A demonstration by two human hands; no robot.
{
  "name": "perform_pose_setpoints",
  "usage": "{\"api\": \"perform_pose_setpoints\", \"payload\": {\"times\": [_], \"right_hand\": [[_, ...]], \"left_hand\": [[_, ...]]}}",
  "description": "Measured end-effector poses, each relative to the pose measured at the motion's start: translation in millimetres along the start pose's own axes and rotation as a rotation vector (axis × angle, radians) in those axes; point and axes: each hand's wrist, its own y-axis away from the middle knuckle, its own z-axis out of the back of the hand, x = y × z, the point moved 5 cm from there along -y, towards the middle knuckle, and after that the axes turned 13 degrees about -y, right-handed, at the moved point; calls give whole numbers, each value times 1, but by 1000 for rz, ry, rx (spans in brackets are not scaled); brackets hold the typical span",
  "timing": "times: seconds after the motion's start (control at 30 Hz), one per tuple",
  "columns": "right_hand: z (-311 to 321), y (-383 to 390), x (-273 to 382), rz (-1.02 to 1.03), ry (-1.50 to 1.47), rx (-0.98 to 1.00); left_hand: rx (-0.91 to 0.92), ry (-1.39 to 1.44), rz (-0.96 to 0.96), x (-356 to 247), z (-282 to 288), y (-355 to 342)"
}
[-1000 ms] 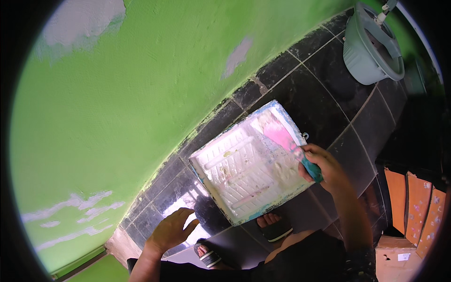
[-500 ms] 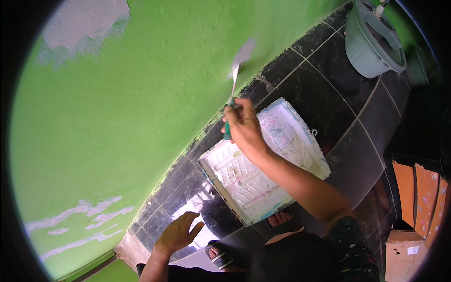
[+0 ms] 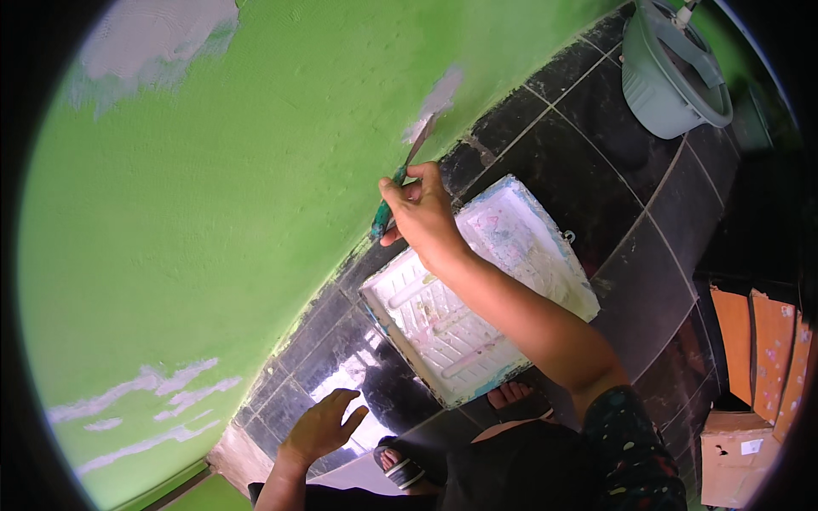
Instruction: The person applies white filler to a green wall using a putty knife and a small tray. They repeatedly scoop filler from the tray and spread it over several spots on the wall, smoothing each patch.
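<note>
My right hand is closed round the green handle of a putty knife. The knife's thin blade lies against the green wall, at the lower end of a pale filler patch. Beneath my right forearm, a white paint tray with a ribbed slope and smeared paint rests on the dark tiles. My left hand hangs over the floor near the tray's lower left corner, fingers stretched and thumb apart, with nothing in it.
A grey-green plastic tub stands on the tiles at the upper right. Torn cardboard boxes are at the lower right. More filler covers the wall at the upper left and lower left. My sandalled feet are close to the tray.
My right hand has moved slightly left and tilted the putty knife. White filler seen on the blade earlier no longer shows there, and the wall patch reaches lower. My left hand stays put.
</note>
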Motion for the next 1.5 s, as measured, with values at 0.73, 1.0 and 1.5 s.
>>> {"api": "perform_pose_setpoints", "payload": {"times": [0.73,1.0,1.5], "right_hand": [[42,9,5,-41,4,-40],[24,7,-11,-116,-26,128],[7,0,-4,-15,38,69]], "left_hand": [[-19,25,18,-5,1,-5],[21,22,42,-6,1,-4],[35,33,41,-3,-4,-3]]}}
